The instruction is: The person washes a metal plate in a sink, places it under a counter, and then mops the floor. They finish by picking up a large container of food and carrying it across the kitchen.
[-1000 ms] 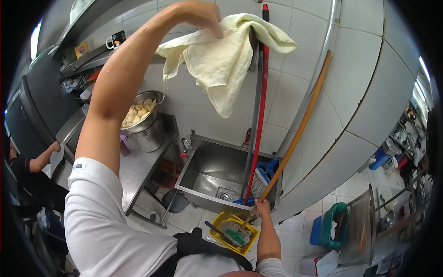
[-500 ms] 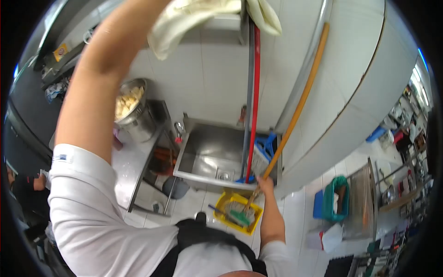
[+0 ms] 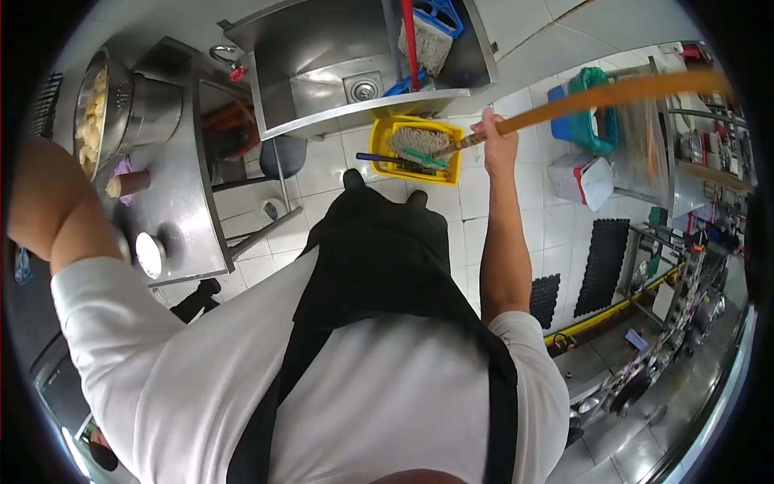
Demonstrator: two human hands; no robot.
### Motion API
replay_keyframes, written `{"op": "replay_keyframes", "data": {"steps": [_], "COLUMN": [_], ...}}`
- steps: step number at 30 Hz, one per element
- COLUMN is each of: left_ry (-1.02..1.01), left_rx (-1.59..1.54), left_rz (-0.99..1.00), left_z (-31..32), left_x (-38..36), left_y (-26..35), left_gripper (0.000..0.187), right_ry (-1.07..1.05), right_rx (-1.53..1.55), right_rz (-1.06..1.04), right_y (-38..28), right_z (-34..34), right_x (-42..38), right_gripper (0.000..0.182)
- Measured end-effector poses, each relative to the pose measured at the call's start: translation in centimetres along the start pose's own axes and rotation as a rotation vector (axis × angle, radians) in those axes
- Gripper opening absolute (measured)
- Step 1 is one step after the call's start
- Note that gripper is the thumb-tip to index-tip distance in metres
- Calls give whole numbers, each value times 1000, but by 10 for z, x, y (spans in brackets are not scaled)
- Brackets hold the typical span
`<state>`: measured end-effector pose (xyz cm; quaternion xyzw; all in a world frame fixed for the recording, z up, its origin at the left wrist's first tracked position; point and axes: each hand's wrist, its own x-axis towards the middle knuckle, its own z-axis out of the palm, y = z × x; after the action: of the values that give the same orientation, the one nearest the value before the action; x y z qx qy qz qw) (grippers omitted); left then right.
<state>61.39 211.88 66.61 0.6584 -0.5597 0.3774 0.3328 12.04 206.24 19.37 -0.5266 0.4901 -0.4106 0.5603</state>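
My right hand [image 3: 498,141] is wrapped around the wooden handle of a mop [image 3: 597,98], which slants up toward the right. Its green clamp [image 3: 425,158] and grey string head [image 3: 417,143] rest in a yellow bucket [image 3: 453,168] on the floor. A dark blue stick [image 3: 377,157] lies across the bucket's rim. My left forearm reaches out past the left edge, and the left hand is outside the picture.
A steel sink [image 3: 282,97] behind the bucket holds another mop head [image 3: 426,47] and red and grey poles. At left, a steel table [image 3: 187,230] carries a pot with a colander [image 3: 103,105] of pale pieces, and a white bowl [image 3: 151,255]. Black mats [image 3: 603,266] lie at right.
My view has tilted down toward my body. The mop handle has swung from near upright to leaning right. My left arm has come down from its raised position near the pale cloth.
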Motion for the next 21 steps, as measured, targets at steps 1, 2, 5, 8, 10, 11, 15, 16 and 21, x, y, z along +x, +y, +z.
{"op": "replay_keyframes", "data": {"steps": [1, 2, 5, 8, 10, 11, 15, 16, 21], "left_ry": [70, 138, 344, 299, 48, -56, -670, -830, -1469], "left_rx": [-34, -71, -189, -321, -371, -438, -425, -376, -239], "left_rz": [-27, -51, -123, -231, -162, -132, -199, -213, 425], "left_z": [-12, -23, -43, -22, 23, 42, 94, 105, 159], "left_x": [-17, -35, -95, -173, -236, -261, -392, -425, -670], "left_y": [2, 9, 40, 92, 128, 170, 240, 241, 132], "left_gripper": [18, 17, 15, 12, 10, 9, 17, 20, 32], "right_ry": [25, 11, 73, 88, 141, 172, 198, 166, 180], "right_rx": [50, 103, 247, 344, 402, 432, 506, 512, 624], "right_rz": [-32, -104, -267, -366, -393, -418, -533, -556, -613], "right_y": [-13, -24, -85, -132, -163, -179, -230, -242, -291], "right_z": [-5, -13, -28, -61, -87, -104, -199, -228, -347], "right_x": [-8, -15, -37, -47, -59, -65, -94, -102, -134], "right_gripper": [35, 35, 37, 37, 41, 42, 48, 50, 52]}}
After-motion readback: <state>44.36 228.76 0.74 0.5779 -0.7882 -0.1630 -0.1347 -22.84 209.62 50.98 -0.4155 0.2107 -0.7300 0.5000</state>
